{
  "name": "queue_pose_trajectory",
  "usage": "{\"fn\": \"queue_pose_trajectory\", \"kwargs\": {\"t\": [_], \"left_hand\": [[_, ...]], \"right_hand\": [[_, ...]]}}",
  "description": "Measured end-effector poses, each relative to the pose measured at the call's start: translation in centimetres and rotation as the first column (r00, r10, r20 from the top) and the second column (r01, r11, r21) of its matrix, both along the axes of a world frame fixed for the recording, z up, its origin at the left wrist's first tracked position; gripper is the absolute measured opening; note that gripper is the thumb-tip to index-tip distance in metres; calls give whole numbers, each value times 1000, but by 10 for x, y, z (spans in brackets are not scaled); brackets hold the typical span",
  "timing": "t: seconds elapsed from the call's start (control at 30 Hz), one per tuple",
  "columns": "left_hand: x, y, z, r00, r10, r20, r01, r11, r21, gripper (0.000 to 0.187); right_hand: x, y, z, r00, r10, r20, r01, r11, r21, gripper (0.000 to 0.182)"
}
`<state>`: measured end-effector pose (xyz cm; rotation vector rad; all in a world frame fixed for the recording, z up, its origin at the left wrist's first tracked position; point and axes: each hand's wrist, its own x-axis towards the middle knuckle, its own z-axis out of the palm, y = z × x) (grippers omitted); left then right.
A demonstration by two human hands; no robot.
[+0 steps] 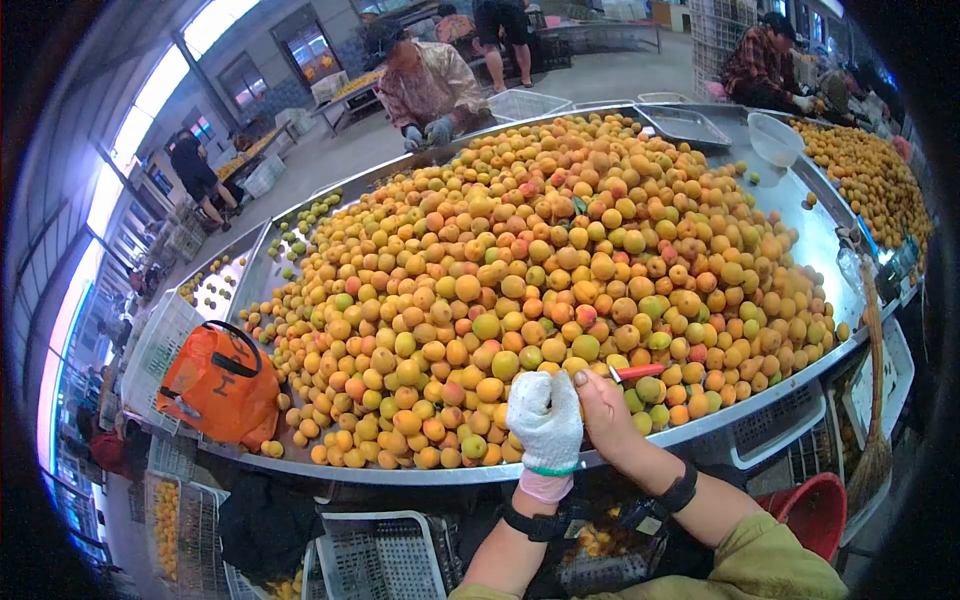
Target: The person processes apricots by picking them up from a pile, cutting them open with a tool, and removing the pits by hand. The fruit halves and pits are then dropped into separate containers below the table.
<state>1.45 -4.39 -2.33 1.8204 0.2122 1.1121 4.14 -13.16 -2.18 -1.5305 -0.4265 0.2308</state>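
My left hand (545, 420), in a white glove with a green edge, is closed just over the near rim of a metal table (400, 477). Its fingers curl together, and anything inside them is hidden. Touching or nearly touching it is my bare right hand (608, 418), its fingers pressed together; their contents cannot be made out. A small knife with a red handle (641, 371) is at the right hand's fingertips, blade toward them; whether the hand grips it is unclear. Beyond both hands lies a large heap of yellow-orange fruit (530, 270).
An orange bag (225, 385) sits at the table's left edge. White crates (380, 560), a red bucket (812, 515) and a broom (872, 455) are below the near side. A gloved person (430, 85) works across the table; other people are farther back.
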Motion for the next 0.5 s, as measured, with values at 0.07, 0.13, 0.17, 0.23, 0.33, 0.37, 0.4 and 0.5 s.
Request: {"fn": "queue_pose_trajectory", "kwargs": {"t": [0.07, 0.13, 0.17, 0.23, 0.33, 0.37, 0.4, 0.5], "left_hand": [[1, 1, 4, 1000, 6, -1, -6, 998, 60, 15], [0, 3, 7, 1000, 13, -3, -12, 993, 121, 15], [-2, 5, 9, 1000, 1, -17, 2, 985, 171, 13], [-3, 5, 8, 999, -10, -36, 18, 975, 220, 12], [-4, -3, 6, 991, -130, -38, 121, 974, -190, 11], [-4, -9, 10, 989, -143, 36, 143, 876, -461, 8], [-4, -13, 12, 985, -135, 107, 171, 702, -692, 5], [-3, -15, 8, 990, -111, 83, 137, 691, -710, 21]], "right_hand": [[-1, 3, -1, 997, 30, -67, -26, 997, 68, 32], [-4, 6, 5, 911, 131, -391, -21, 962, 274, 37], [-3, 4, 5, 910, 131, -393, -20, 961, 274, 37], [2, -2, 6, 830, 97, -549, -67, 995, 75, 38], [3, -8, 26, 974, -43, 221, 100, 961, -256, 35], [3, -8, 25, 974, -44, 221, 102, 961, -256, 35], [3, -7, 22, 920, -28, 392, 156, 941, -299, 32], [0, -2, 8, 859, -9, 512, 191, 933, -304, 25]]}}
